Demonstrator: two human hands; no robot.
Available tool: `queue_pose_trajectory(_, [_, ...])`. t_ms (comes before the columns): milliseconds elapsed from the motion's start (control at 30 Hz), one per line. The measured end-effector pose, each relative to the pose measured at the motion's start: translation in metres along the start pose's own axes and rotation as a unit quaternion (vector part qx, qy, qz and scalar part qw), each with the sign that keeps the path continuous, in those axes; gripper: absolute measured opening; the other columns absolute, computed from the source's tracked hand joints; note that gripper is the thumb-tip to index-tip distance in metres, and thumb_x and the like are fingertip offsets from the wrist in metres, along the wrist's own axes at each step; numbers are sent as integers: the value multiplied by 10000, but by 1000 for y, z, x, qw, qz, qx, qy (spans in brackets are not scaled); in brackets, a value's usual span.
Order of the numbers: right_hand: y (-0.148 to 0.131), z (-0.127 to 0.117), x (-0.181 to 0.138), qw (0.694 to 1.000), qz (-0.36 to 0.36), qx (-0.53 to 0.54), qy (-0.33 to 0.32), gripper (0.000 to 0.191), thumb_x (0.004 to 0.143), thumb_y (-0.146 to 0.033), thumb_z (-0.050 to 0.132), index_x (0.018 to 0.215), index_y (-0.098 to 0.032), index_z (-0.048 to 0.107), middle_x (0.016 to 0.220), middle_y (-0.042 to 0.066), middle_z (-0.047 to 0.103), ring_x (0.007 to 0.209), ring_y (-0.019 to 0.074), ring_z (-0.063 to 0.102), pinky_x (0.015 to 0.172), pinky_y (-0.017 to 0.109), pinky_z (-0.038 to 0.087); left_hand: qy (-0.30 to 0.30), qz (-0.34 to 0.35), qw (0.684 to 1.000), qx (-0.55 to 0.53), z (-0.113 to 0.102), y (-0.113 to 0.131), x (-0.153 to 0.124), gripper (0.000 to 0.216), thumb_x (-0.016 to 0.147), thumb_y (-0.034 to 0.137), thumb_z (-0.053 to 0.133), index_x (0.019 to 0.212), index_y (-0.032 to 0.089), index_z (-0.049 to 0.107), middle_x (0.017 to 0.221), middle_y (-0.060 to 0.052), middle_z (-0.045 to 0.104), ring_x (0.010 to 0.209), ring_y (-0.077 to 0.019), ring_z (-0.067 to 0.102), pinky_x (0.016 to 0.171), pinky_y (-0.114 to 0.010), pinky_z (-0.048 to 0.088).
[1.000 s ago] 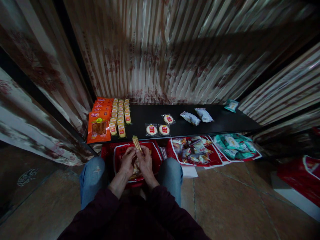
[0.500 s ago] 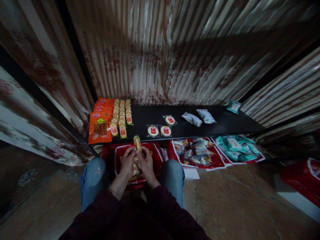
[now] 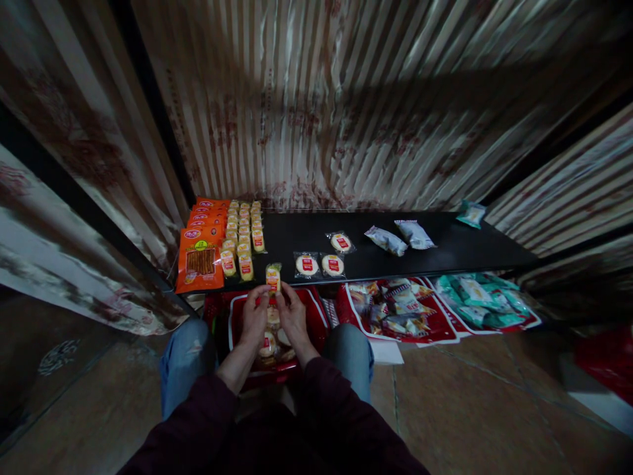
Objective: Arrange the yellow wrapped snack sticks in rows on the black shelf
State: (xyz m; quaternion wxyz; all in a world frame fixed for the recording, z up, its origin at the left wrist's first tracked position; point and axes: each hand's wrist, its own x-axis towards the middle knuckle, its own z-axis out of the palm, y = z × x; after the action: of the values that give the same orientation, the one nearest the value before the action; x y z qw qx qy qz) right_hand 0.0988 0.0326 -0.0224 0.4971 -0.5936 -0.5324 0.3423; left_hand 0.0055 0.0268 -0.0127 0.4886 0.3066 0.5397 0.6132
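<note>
My left hand [image 3: 254, 316] and my right hand [image 3: 293, 315] are together over a red basket [image 3: 316, 316] between my knees. Both pinch a small yellow wrapped snack packet [image 3: 273, 277] with a red label, held upright at the near edge of a black shelf [image 3: 445, 251]. More wrapped snacks [image 3: 270, 343] lie in the basket under my hands. Rows of matching yellow packets [image 3: 242, 237] lie on the shelf's left part, just left of the held one.
Orange flat packs [image 3: 200, 254] line the shelf's left end. Round cakes [image 3: 319, 264], two silver packets [image 3: 400, 237] and a teal packet [image 3: 469, 213] lie further right. Red bags of snacks [image 3: 395, 307] and teal packs [image 3: 482, 300] sit below. Striped curtain behind.
Both hands have risen from the basket toward the shelf edge. The packet has turned from tilted to upright, its label facing me.
</note>
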Motion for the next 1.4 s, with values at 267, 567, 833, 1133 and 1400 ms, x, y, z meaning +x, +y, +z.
queue_pose_trajectory(267, [1, 11, 28, 998, -2, -63, 3, 318, 838, -341, 500, 1080, -193, 647, 1043, 70, 702, 926, 201, 644, 870, 350, 481, 13, 16, 999, -25, 6, 7, 18, 233, 711, 97, 610, 889, 219, 697, 1016, -40, 653, 1002, -169, 561, 961, -282, 381])
queue_pose_trajectory(567, [2, 26, 55, 999, -30, -42, -9, 284, 843, -280, 483, 1059, -200, 650, 1007, 56, 708, 884, 181, 649, 833, 317, 492, 11, 25, 998, -49, 16, 14, 36, 284, 675, 15, 602, 845, 224, 692, 1107, -40, 628, 1219, -196, 460, 1100, -332, 247])
queue_pose_trajectory(833, [3, 34, 82, 996, -28, -80, -15, 280, 835, -287, 500, 1050, -185, 646, 960, 68, 715, 846, 193, 654, 796, 308, 488, 4, 28, 1000, -13, 28, 27, 52, 274, 643, 12, 623, 818, 215, 680, 1199, -53, 591, 1280, -220, 405, 1135, -342, 172])
queue_pose_trajectory(1133, [3, 40, 101, 997, -7, -79, -13, 259, 776, -253, 510, 984, -219, 659, 890, 16, 708, 757, 170, 626, 757, 289, 482, 9, 23, 1000, -2, 42, 22, 73, 208, 652, 131, 659, 846, 204, 636, 1263, -107, 548, 1365, -264, 282, 1135, -373, 157])
queue_pose_trajectory(1400, [12, 58, 111, 998, -59, -29, 4, 256, 741, -164, 473, 904, -241, 655, 912, 17, 700, 825, 168, 614, 781, 275, 471, 1, 29, 999, -20, 48, 18, 87, 227, 731, 193, 653, 957, 177, 643, 1263, -135, 542, 1349, -286, 299, 1082, -372, 274])
